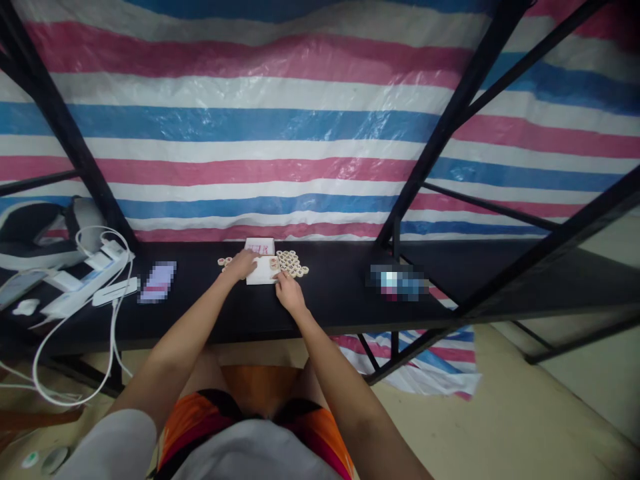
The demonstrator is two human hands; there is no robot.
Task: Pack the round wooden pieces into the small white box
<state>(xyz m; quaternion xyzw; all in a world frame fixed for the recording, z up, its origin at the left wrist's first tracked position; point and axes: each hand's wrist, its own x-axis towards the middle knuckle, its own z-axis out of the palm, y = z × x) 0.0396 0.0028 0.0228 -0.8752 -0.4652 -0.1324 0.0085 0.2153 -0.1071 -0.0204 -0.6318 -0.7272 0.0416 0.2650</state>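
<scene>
From where I'm standing, a person is sitting at a black worktop, both forearms reaching forward over its near edge. A white box is lying between the two hands, and a white lid with red markings is sitting just behind it. The left hand is reaching over the box's left side, palm down, its fingers lying close together and pointing toward the far edge; I cannot tell whether they are pinching anything. The right hand is curling at the near right corner, its fingertips meeting the box's edge, and again I cannot tell whether a piece is sitting between them. A few pale round pieces in the box are lying in its far right corner. More pale round pieces on the right are spreading beside the box, with a smaller group of pieces on the left showing partly behind the left hand. Farther left, a blurred purple thing is lying near a white power strip, around which white cables are looping. A pixelated thing is lying well to the right, and a striped sheet is hanging behind everything.
</scene>
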